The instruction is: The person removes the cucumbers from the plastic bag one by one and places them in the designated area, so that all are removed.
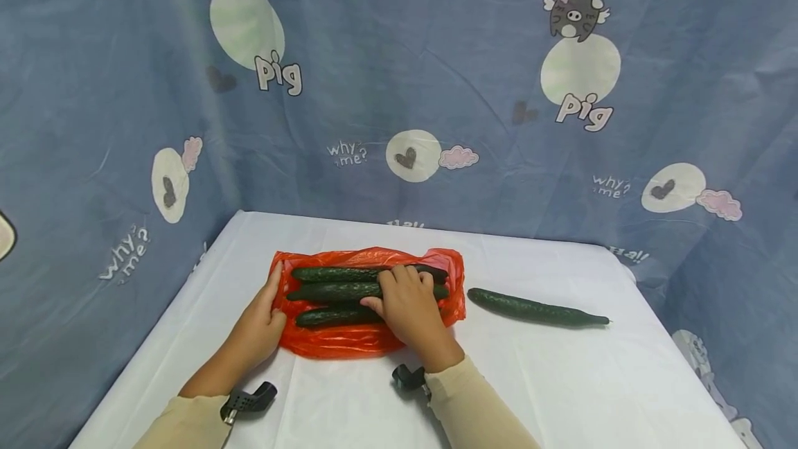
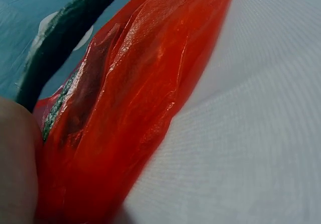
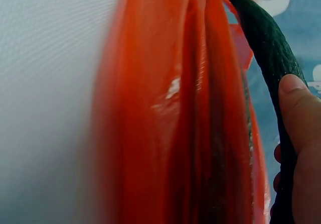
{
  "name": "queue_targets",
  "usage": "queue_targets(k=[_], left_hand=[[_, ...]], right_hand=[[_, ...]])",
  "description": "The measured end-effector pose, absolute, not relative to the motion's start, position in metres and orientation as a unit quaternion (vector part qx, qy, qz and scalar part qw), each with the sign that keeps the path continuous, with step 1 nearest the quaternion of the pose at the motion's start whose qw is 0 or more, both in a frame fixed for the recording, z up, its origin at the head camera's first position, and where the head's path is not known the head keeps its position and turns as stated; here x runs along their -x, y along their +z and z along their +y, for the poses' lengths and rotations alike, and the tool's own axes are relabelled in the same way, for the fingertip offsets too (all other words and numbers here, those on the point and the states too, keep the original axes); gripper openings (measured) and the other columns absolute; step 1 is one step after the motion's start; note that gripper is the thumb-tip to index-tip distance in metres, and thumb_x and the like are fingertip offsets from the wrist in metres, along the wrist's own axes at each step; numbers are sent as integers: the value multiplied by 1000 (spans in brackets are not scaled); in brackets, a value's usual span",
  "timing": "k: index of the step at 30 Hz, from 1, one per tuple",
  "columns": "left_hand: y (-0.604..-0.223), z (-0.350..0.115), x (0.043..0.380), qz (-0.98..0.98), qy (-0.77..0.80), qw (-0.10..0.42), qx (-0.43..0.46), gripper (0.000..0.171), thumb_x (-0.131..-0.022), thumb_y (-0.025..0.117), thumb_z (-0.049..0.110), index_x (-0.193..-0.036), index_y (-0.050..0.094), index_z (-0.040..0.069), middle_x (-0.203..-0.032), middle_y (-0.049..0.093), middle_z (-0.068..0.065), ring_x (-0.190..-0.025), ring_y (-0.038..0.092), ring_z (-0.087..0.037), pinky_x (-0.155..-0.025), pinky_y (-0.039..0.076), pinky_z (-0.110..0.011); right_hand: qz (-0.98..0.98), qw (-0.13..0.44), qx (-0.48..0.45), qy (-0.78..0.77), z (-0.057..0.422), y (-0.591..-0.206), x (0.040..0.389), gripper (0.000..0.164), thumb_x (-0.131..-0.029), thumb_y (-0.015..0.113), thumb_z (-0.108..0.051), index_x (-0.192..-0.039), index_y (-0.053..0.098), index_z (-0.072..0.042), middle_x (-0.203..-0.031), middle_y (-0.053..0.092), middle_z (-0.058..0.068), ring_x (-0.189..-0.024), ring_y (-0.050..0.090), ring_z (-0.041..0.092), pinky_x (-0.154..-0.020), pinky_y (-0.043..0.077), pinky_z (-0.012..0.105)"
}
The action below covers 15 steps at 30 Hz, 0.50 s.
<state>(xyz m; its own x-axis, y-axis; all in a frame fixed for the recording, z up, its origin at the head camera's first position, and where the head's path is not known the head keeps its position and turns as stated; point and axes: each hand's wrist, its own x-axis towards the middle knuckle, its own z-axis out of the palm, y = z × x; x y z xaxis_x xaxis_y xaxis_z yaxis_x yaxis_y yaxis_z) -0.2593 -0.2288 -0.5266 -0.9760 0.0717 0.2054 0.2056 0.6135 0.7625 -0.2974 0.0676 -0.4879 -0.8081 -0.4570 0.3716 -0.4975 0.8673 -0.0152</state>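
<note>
A red plastic bag (image 1: 349, 348) lies spread open with several dark green cucumbers inside, side by side. My right hand (image 1: 408, 307) reaches over the bag's right half and grips the middle cucumber (image 1: 337, 292). In the right wrist view, the thumb lies along this cucumber (image 3: 263, 35), which is lifted above the bag's folds. At the bag's left edge, my left hand (image 1: 258, 324) holds the side of the plastic, its fingers pointing away along the edge and its thumb on the near side. Another cucumber (image 1: 374, 274) lies along the far side, and one (image 1: 337, 316) lies nearer.
To the right of the bag, a single cucumber (image 1: 536, 309) lies on the white-covered table (image 1: 561, 380). A blue patterned curtain (image 1: 399, 89) stands behind the table and along its sides.
</note>
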Motion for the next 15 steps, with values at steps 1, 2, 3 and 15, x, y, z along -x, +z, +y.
queue_targets(k=[1,2,3,15], left_hand=[[-527,-229,259,-895,-433,78,78,91,-95,44,-6,-170,-1,22,-173,18,-23,-156,23,-47,-122,24,-68],[-527,-229,259,-895,-433,76,77,92,-95,44,-6,-170,-1,23,-173,17,-22,-156,23,-47,-122,24,-68],[-527,-229,259,-894,-434,75,77,92,-95,44,-6,-170,-2,23,-173,17,-22,-157,23,-47,-122,24,-68],[-525,-228,259,-892,-440,73,74,95,-94,44,-7,-169,-4,25,-174,14,-22,-157,19,-48,-122,22,-69]], right_hand=[[-949,182,-251,56,67,-487,297,50,-96,55,-67,-104,57,-18,-101,54,0,-97,51,21,-83,34,42],[-949,184,-251,55,67,-486,296,50,-96,55,-67,-104,57,-18,-101,54,0,-98,51,21,-84,35,43],[-948,187,-251,55,67,-484,296,50,-96,55,-67,-104,57,-18,-102,54,0,-100,52,21,-84,36,43],[-944,207,-250,55,66,-468,289,51,-95,58,-68,-105,60,-18,-102,57,0,-102,54,20,-85,39,43]])
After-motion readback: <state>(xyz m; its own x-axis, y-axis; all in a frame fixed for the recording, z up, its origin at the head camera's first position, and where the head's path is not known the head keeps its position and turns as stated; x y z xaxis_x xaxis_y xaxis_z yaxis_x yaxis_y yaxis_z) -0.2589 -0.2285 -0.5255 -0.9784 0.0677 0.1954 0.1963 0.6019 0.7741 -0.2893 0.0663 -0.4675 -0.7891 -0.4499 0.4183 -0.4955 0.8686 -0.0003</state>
